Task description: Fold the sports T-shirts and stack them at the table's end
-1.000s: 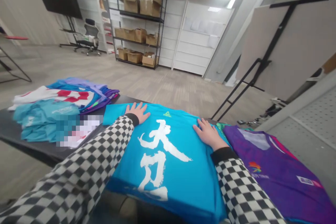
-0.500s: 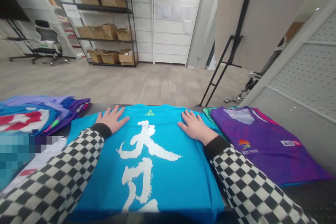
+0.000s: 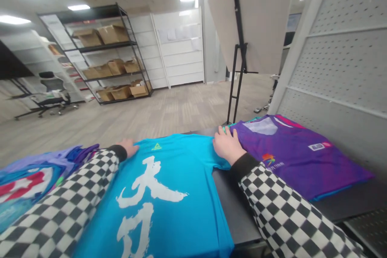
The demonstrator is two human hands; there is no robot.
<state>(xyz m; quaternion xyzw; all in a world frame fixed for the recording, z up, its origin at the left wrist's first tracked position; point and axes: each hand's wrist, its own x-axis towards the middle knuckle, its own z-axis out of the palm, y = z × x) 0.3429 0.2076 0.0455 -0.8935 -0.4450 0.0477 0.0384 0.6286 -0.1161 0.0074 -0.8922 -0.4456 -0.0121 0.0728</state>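
A bright blue T-shirt [image 3: 178,169] with large white brush-style characters and a small yellow-green logo lies spread on a dark table [image 3: 234,209]. At its far left shoulder rests my left hand [image 3: 128,147], slightly blurred, its fingers stretched out and partly hidden behind the cuff. My right hand [image 3: 228,145] lies on the end of the shirt's right sleeve, palm down with fingers spread, beside the folded purple shirt. The shirt's left sleeve is mostly covered by my left forearm, and its lower hem runs out of the picture.
A folded purple shirt [image 3: 290,161] lies on the right, over blue and green cloth. Several shirts form a pile [image 3: 39,173] on the left. Beyond the table stand an easel board [image 3: 256,20], a shelf with cardboard boxes [image 3: 116,68] and a perforated panel [image 3: 341,60] at right.
My right hand has slid outward from the shirt's chest to its right sleeve. My left hand has moved to the shoulder's outer edge. The view has tilted up and turned right.
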